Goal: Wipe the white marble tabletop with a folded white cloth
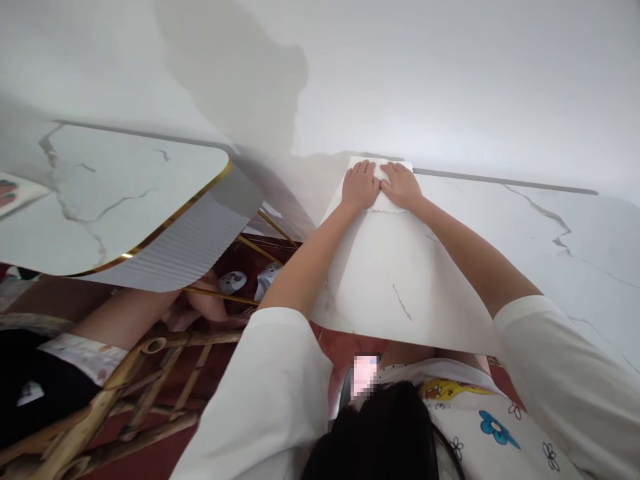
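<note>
By the white wall, on the grey-veined marble-look tabletop, here's the scallop-edged white wipe, flat under left hand and right hand, palms down, fingers extended, gripping nothing. It should be light, limp, best pinched by a free corner; it looks squarish, no clear long axis, scalloped edge facing the tabletop's near side.

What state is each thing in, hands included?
Left hand: open, palm down.
Right hand: open, palm down.
White cloth: spread flat under both hands.
Near marble-patterned table: partly covered by the cloth.
Gold-edged table: apart from the near one.
Bamboo chair: partly in view, apparently occupied.
</note>
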Tool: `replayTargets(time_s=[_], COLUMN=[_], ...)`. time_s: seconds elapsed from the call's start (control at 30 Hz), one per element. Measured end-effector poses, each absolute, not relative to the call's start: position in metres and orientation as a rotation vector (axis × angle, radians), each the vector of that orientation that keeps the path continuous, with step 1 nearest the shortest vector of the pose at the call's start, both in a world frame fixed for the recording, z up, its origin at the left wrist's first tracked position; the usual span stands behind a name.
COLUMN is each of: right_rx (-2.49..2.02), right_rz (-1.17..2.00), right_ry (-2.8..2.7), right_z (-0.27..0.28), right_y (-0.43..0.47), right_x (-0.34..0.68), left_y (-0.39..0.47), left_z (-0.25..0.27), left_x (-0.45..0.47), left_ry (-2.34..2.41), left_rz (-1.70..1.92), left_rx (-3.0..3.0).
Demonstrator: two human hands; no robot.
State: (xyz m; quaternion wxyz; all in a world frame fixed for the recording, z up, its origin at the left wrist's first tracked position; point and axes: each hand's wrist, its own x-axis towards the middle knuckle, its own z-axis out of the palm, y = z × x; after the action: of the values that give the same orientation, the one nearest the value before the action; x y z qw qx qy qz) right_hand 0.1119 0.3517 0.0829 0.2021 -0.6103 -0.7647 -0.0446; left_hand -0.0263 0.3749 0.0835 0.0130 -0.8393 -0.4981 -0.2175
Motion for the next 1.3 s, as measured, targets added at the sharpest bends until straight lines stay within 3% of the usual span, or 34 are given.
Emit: replayTargets(time_s=[0.43,0.93,1.3], right_rx=[-1.668,-1.739,-1.768], right_rz=[-0.118,-0.036,-0.003], right_ry=[-2.161,-2.159,-2.216], right_z=[0.081,0.083,0.094], right_y=[0.305,0.195,0.098], right_x=[0.124,0.126,0.131], left_y=[0.337,0.219,0.128], left_z=[0.077,0.094,0.091], left_x=[-0.023,-0.020,-0.018], left_ry=[-1.517,-1.586,-1.587], left_rz=[-0.679,-0.479,-0.581], left_rx=[-2.655,-2.736,-2.755])
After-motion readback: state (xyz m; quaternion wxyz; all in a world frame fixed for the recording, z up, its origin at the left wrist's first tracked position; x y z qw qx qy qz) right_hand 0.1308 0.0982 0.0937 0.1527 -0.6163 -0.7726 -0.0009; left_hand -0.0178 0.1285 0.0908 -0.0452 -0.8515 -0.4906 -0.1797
